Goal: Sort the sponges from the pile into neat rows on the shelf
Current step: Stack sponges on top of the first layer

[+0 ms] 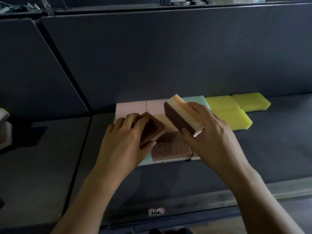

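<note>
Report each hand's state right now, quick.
Left hand: grips the brown-topped sponge.
Right hand: holds the layered sponge, tilted, brown face toward the camera.

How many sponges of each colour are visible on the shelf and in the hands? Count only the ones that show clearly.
Yellow sponges: 3
Pink sponges: 2
Light green sponges: 2
Brown-faced sponges: 3, one in the left hand, one in the right hand, one lying flat
Total: 10
Hidden or blurred pieces are not counted.
</note>
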A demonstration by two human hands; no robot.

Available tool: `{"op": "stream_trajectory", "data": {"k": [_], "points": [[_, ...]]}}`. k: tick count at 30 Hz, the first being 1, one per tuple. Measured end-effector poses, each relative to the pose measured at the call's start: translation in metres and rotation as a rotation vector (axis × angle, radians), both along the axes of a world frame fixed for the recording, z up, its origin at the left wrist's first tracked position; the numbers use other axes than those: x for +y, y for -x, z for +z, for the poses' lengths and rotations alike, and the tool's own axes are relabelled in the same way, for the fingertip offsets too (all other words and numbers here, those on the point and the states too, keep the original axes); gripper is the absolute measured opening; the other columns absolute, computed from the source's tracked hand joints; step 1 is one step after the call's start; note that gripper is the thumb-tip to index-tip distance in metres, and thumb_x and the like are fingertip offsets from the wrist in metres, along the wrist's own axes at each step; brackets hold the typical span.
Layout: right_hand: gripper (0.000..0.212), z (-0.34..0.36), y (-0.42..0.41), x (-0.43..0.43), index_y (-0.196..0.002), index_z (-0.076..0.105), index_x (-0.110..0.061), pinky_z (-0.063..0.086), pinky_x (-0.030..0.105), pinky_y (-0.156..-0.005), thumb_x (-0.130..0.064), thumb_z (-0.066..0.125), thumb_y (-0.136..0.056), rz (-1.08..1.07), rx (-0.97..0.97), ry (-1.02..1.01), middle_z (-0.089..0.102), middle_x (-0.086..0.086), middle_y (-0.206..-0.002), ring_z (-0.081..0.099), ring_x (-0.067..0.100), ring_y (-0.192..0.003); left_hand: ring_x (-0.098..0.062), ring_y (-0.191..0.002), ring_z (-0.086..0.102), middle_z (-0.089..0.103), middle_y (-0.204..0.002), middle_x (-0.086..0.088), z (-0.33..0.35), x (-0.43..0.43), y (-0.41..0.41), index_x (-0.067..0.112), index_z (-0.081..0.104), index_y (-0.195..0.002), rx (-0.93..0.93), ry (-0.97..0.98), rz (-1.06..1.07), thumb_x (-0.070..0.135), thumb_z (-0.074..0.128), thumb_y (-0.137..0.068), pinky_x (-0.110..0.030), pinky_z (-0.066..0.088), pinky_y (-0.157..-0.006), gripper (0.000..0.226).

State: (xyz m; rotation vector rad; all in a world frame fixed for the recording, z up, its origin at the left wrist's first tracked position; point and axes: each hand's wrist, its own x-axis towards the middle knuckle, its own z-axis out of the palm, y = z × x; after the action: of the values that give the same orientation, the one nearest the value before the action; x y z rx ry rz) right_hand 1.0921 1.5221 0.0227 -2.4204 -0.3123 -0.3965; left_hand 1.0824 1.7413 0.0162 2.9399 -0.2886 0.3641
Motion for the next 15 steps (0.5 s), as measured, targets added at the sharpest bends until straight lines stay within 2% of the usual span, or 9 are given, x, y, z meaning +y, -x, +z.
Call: {"op": "stream_trajectory", "data": {"k": [5,8,12,15], "points": [[0.061,-0.003,0.002,-0.015,-0.138,0.048,-0.027,0.052,0.033,-0.068,-0.028,0.071,-0.081,0.049,-0.011,-0.005,0.061,-0.009,-0.123,0.058,0.016,-0.097,-0.027,-0.119,0.051,0.049,-0.136,-0.001,0.005,-0.012,0.004,0.021,0.048,-0.136,-0.032,0.0,0.01,0.059,0.057,-0.081,-0.041,0.042,-0.095,0.068],[0.061,-0.004,0.004,-0.023,-0.137,0.05,-0.023,0.053,0.031,-0.067,-0.021,0.076,-0.081,0.094,-0.048,0.011,0.062,-0.006,-0.12,0.058,0.017,-0.1,-0.025,-0.127,0.047,0.047,-0.141,-0.003,0.012,-0.024,0.006,0.017,0.046,-0.14,-0.084,0.042,-0.011,0.055,0.06,-0.083,-0.043,0.04,-0.101,0.069],[0.06,-0.005,0.008,-0.033,-0.135,0.051,-0.025,0.052,0.028,-0.072,-0.019,0.075,-0.08,0.161,-0.078,0.024,0.061,-0.009,-0.12,0.056,0.014,-0.106,-0.019,-0.136,0.039,0.041,-0.149,0.0,0.017,-0.043,0.008,0.016,0.037,-0.147,-0.132,0.066,-0.122,0.037,0.066,-0.088,-0.04,0.037,-0.109,0.069],[0.062,-0.005,0.013,-0.043,-0.134,0.05,-0.026,0.054,0.032,-0.076,-0.016,0.074,-0.078,0.229,-0.107,0.034,0.058,-0.013,-0.122,0.053,0.012,-0.111,-0.016,-0.137,0.039,0.041,-0.15,0.0,0.015,-0.055,0.01,0.014,0.036,-0.148,-0.158,0.055,-0.146,0.015,0.077,-0.083,-0.03,0.029,-0.113,0.076]]}}
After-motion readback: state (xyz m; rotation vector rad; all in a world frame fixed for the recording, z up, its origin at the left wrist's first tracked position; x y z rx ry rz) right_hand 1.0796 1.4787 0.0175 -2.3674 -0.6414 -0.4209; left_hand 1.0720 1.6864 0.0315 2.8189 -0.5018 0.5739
